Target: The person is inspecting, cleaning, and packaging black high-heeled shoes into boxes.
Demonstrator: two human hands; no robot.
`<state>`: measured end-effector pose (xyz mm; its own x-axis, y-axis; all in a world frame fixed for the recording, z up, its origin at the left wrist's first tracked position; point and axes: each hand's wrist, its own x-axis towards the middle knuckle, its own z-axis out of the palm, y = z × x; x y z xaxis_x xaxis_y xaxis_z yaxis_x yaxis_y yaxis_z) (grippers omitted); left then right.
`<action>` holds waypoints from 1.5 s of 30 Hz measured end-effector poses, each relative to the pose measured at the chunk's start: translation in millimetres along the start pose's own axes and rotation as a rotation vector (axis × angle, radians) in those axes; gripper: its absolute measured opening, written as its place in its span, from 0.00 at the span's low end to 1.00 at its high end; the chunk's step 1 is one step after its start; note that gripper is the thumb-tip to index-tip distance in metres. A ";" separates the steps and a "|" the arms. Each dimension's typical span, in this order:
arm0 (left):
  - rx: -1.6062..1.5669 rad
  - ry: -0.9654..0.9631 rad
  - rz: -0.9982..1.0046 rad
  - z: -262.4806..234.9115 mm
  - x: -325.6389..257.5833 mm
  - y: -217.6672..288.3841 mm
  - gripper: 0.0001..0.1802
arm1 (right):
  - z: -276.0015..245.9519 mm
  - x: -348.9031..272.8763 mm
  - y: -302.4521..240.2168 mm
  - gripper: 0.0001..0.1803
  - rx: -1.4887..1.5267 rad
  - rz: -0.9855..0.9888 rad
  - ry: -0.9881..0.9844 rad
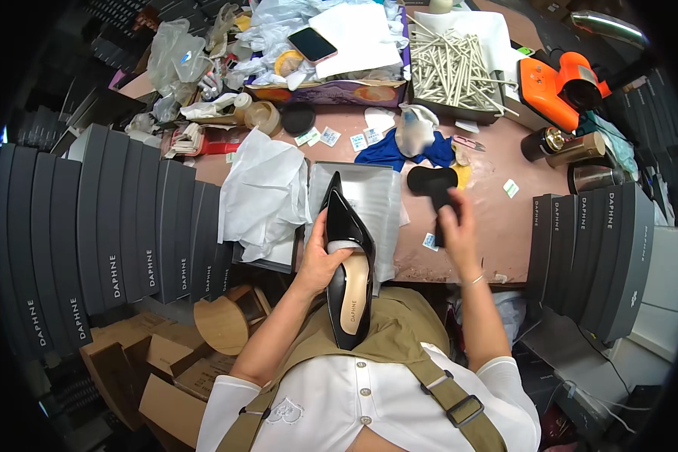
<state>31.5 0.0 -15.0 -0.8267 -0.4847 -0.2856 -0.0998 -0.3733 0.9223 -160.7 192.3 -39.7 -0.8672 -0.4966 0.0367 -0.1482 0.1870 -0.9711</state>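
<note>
My left hand [321, 260] grips a glossy black pointed-toe shoe [345, 222] with a beige insole, held toe away from me over my lap. White padding sits in its throat. On the right, over the table, my right hand [458, 230] is closed round a dark handle-like piece [439, 218], blurred by motion. A flat black rounded piece [432, 181] lies just beyond; I cannot tell whether the two are joined. Behind the shoe, a box [386, 218] lined with translucent sheet lies on the table. White tissue paper [260, 196] spreads over its left side.
Grey shoeboxes [128, 218] line the left, with more boxes [591, 248] on the right. At the back are a phone [313, 44], a tray of pale sticks [456, 68] and an orange device [554, 83]. A blue cloth [380, 154] lies mid-table; cartons [166, 392] stand lower left.
</note>
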 end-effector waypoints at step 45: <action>-0.457 -0.152 -0.413 -71.2 -7.4 35.5 0.18 | 87.9 -84.0 -33.3 0.16 0.228 0.206 0.052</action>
<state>73.5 -66.0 1.3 -0.8431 -0.1232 -0.5234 -0.2089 -0.8219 0.5299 -41.1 153.3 -31.2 -0.8920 -0.4228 -0.1599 0.1385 0.0810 -0.9870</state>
